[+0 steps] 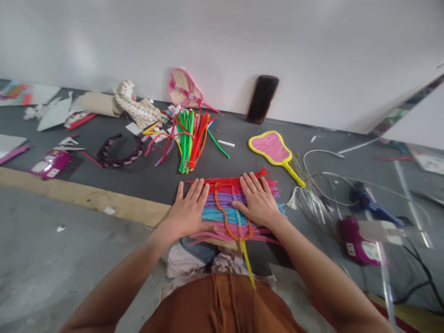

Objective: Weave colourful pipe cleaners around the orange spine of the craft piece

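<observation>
A flat mat of coloured pipe cleaners (227, 206), in red, purple, blue and pink bands, lies on the dark floor mat in front of me. An orange pipe-cleaner outline and a yellow stem (248, 261) lie across it. My left hand (189, 210) rests flat on the mat's left edge, fingers stretched out. My right hand (258, 199) lies flat on its right half, fingers together and extended. Neither hand grips anything.
Behind are a loose bundle of pipe cleaners (190, 134), a yellow-rimmed pink fan (274, 149), another pink fan (185, 90) and a phone (262, 98) against the wall. A braided headband (120, 152) lies left. Glue guns (360, 238) and cables lie right.
</observation>
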`<state>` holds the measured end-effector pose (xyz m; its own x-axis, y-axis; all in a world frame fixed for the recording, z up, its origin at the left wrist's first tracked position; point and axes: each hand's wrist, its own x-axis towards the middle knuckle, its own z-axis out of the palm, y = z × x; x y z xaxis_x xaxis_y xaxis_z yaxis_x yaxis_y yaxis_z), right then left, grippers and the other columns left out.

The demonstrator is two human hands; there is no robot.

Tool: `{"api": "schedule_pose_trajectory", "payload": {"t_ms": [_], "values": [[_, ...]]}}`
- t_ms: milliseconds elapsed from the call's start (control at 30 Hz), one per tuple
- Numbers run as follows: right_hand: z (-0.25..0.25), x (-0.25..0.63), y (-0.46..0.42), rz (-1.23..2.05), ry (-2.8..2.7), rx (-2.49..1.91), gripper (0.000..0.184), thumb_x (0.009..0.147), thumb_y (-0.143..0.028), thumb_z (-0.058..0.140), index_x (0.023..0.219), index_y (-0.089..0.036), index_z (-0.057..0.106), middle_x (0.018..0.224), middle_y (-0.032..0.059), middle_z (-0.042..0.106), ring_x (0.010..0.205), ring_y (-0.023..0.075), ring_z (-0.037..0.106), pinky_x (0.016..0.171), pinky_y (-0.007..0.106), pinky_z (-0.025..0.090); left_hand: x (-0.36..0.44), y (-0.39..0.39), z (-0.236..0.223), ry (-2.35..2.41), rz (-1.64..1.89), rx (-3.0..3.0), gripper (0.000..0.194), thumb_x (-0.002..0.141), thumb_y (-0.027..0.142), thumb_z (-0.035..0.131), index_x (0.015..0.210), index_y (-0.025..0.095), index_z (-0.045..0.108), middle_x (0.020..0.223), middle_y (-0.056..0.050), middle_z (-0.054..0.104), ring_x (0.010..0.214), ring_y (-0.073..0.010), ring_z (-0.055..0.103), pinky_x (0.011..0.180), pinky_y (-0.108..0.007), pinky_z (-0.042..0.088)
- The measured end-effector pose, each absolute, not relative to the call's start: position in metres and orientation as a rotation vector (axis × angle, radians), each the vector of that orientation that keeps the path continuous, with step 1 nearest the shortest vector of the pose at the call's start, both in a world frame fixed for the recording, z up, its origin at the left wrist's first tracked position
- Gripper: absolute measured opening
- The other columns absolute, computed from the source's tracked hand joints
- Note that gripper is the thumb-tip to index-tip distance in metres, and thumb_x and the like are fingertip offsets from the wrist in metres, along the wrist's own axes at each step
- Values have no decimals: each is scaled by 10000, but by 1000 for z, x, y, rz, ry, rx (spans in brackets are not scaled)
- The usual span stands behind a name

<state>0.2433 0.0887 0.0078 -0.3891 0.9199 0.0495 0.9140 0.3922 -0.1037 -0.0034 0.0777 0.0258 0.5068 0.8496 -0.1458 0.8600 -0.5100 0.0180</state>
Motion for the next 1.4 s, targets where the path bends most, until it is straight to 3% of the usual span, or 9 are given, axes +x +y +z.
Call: {"api": "schedule_pose_trajectory", "payload": {"t_ms": [200, 367, 500, 700, 900, 1067, 1233, 1400], "values": [[7, 243, 88, 64, -2548, -1717, 837, 925, -665, 258, 1494, -53, 305, 1543, 169, 340, 1447, 305, 237, 1166, 509, 155, -24, 68, 47, 1567, -302, 2593, 1072, 788, 772, 437, 1524, 45, 153, 1585, -237, 103, 1481, -360, 104, 1125, -671, -24], [5, 244, 88, 32, -2554, -1708, 805, 931, -637, 280, 1492, -60, 308, 1546, 159, 339, 1450, 300, 231, 1164, 504, 157, 16, 41, 78, 1652, -25, 2694, 1044, 809, 753, 437, 1527, 51, 153, 1590, -237, 101, 1481, -383, 45, 1140, -641, -56], [3, 246, 87, -8, -2574, -1690, 723, 955, -543, 286, 1488, -55, 313, 1543, 159, 344, 1443, 291, 250, 1156, 496, 179, 54, 22, 52, 1295, 57, 2767, 1194, 678, 823, 533, 1521, 58, 174, 1583, -247, 127, 1487, -361, 31, 1156, -617, -25], [2, 246, 85, -30, -2541, -1669, 776, 939, -610, 291, 1479, -54, 336, 1530, 165, 367, 1438, 298, 261, 1156, 502, 182, 45, 19, 6, 1517, 92, 2618, 1093, 762, 829, 370, 1517, 56, 207, 1582, -251, 108, 1486, -358, 56, 1151, -620, -32], [5, 244, 85, -16, -2551, -1701, 792, 939, -629, 279, 1480, -54, 332, 1541, 151, 349, 1443, 293, 254, 1166, 488, 173, 44, 18, 11, 1527, 115, 2597, 1001, 816, 782, 338, 1507, 64, 253, 1579, -241, 148, 1481, -360, 99, 1160, -611, 6], [13, 243, 86, 33, -2575, -1749, 776, 944, -611, 301, 1485, -55, 326, 1548, 151, 332, 1444, 300, 256, 1165, 499, 196, 40, 18, 13, 1527, 129, 2644, 1035, 803, 798, 346, 1513, 55, 222, 1573, -254, 158, 1479, -351, 124, 1150, -631, -22], [34, 245, 83, 7, -2565, -1735, 750, 962, -575, 288, 1488, -41, 312, 1548, 196, 312, 1451, 322, 237, 1148, 529, 236, 6, 24, 34, 1504, 96, 2697, 1041, 797, 819, 298, 1521, 78, 190, 1586, -208, 148, 1472, -335, 163, 1113, -668, -114], [51, 247, 68, -36, -2644, -1573, 683, 980, -512, 294, 1474, -43, 343, 1551, 190, 311, 1463, 312, 203, 1160, 509, 232, -1, 29, 74, 1590, 167, 2732, 995, 836, 778, 289, 1513, 54, 200, 1588, -196, 145, 1479, -322, 142, 1129, -662, -79]]}}
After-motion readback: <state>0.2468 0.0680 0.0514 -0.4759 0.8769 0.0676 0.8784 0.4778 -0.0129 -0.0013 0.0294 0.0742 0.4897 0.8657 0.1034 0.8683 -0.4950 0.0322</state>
